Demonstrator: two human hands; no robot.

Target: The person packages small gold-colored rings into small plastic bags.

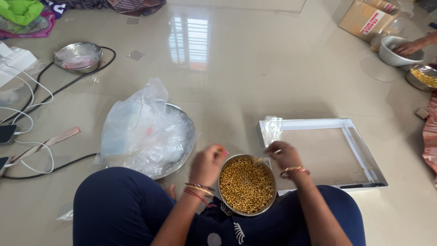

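Gold-coloured small rings [246,185] fill a round steel bowl [271,193] almost to its rim; the rings are alike in size, heaped loosely, and bright against the grey metal; the bowl rests between our knees, on the glossy tiled floor [255,82]. Our left hand [208,163] hovers just beside the bowl's left rim, fingers curled inward; it is blurred, so we cannot tell whether it holds anything. Our right hand [283,155] sits above the bowl's upper right rim, its fingertips pinched narrowly on a small pale piece whose kind we cannot make out. A shallow white tray [359,146] lies just right of the bowl, under the right hand's far side, with a crumpled clear plastic bag [271,128] at its near left corner. A larger steel dish [184,150] heaped with clear plastic bags [141,127] lies to the left; another person's hand [409,47] rests in a white bowl [391,54] at the upper right.
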